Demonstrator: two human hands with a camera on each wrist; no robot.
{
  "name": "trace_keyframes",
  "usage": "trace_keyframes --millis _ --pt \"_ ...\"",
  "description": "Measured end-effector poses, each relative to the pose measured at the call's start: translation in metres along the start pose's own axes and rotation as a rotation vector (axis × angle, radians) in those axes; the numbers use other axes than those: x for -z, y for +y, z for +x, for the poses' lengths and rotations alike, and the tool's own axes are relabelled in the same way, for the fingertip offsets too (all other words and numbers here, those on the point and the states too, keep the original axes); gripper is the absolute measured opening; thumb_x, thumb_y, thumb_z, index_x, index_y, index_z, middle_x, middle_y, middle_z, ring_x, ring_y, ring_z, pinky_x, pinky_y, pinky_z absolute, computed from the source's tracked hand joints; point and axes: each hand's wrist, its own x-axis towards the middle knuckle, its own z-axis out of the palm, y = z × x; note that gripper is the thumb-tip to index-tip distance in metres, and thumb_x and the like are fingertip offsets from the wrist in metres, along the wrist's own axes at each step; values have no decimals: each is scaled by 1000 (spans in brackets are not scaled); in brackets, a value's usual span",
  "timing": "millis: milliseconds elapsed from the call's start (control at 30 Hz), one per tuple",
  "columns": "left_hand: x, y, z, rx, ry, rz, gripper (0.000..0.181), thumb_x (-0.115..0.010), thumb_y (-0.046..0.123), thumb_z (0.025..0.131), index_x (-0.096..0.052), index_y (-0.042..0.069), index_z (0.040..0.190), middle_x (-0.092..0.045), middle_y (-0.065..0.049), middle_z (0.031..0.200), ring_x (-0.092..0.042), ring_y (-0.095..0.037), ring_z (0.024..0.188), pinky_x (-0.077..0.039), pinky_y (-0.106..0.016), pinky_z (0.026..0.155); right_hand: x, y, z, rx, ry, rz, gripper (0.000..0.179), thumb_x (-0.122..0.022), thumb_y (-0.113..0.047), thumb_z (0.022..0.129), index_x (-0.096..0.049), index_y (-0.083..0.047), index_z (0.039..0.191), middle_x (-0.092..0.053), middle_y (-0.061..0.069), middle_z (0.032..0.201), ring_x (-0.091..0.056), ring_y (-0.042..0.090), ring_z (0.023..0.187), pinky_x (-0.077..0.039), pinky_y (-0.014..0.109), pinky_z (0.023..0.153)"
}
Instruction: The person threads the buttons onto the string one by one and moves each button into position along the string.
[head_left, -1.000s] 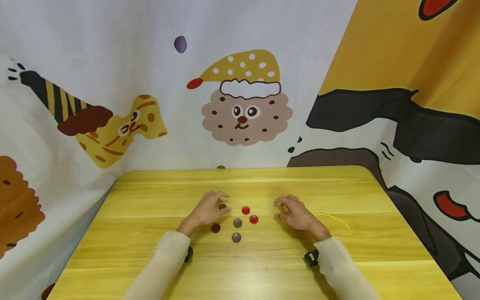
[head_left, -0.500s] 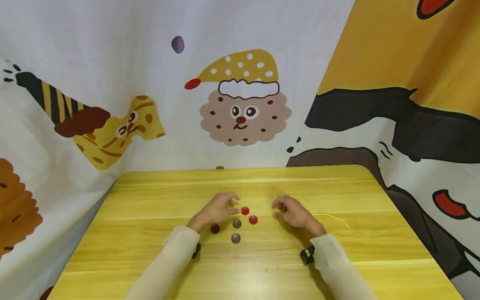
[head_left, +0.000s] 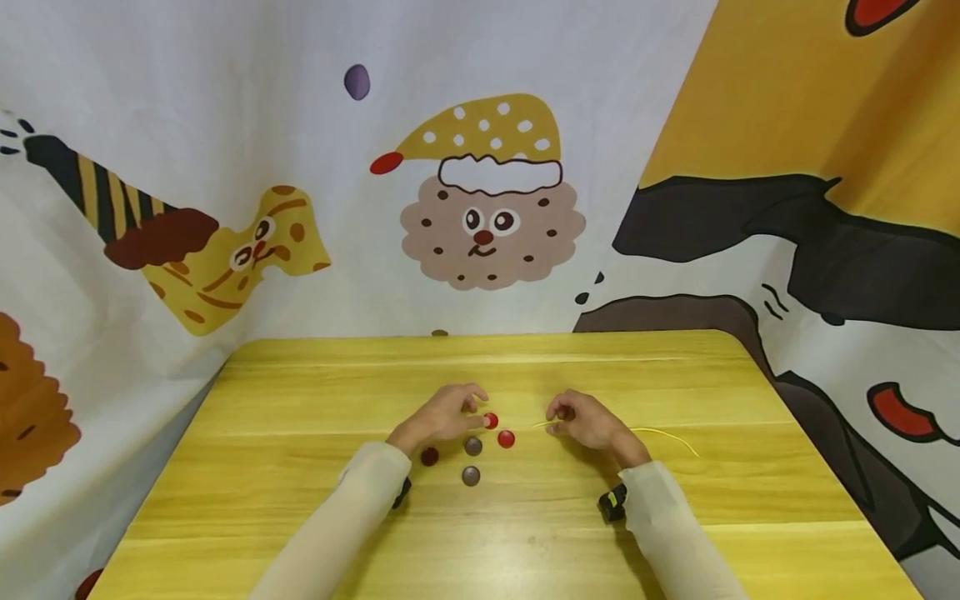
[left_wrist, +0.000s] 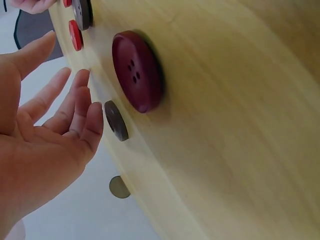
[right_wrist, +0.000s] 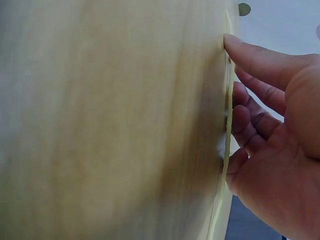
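My left hand (head_left: 450, 414), fingers loosely bent, hovers with its thumb tip over the left edge of a red button (head_left: 491, 421). In the left wrist view, a four-hole dark red button (left_wrist: 137, 72) and a brown button (left_wrist: 116, 120) lie beside that hand; its forearm side hides this brown one in the head view. Another red button (head_left: 506, 438) and two brownish buttons, a nearer one (head_left: 471, 476) and a farther one (head_left: 473, 446), lie close by. My right hand (head_left: 588, 423) is at a thin yellow cord (right_wrist: 229, 120), thumb tip touching it, fingers bent behind with a gap from the thumb.
A yellow wood-grain table (head_left: 480, 533) carries everything. Behind it hangs a white curtain (head_left: 330, 108) printed with cartoon figures. The cord's free end (head_left: 686, 444) trails off to the right of the right hand.
My left hand has moved right, from beside the far brown button to the red button, covering the brown one. The right hand's fingers have drawn in nearer the thumb at the cord.
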Motion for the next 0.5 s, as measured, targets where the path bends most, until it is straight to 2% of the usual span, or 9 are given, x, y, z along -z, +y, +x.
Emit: trace_keyframes --millis 233,500 --pt "1 1 8 33 -46 -6 31 -70 26 94 -63 12 121 -61 -1 98 -55 -17 86 -47 -35 80 1 3 2 39 0 17 10 -74 -6 88 -65 -6 93 -53 2 86 -45 15 79 -40 25 70" --pt "-2 -1 16 50 -91 -36 17 -71 29 93 -67 18 106 -62 2 91 -55 -14 82 -46 -32 76 2 5 2 36 -18 -2 10 -74 -8 88 -66 -8 93 -51 1 85 -44 14 77 -39 25 70"
